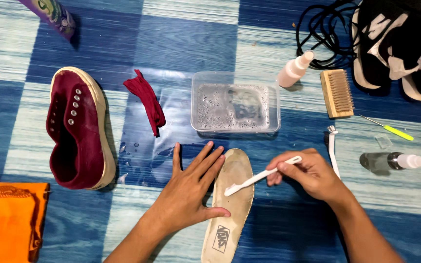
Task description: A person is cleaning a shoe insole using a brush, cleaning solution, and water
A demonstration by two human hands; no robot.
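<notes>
Grubby off-white shoe insole [231, 195] lies lower centre of frame on the blue checked mat [181, 44]. I see the left hand [191, 187] flat, fingers spread, pinning its left edge. Right hand [308, 175] pinches the white toothbrush [261, 176], fingers clamped on the handle, bristles touching the insole. Judgement: short strokes, steady pressure, left palm firm so the insole cannot slide. Clear plastic tub of soapy water [235, 108] sits just above. Maroon canvas shoe [76, 129] at left, wooden brush [336, 92] upper right.
</notes>
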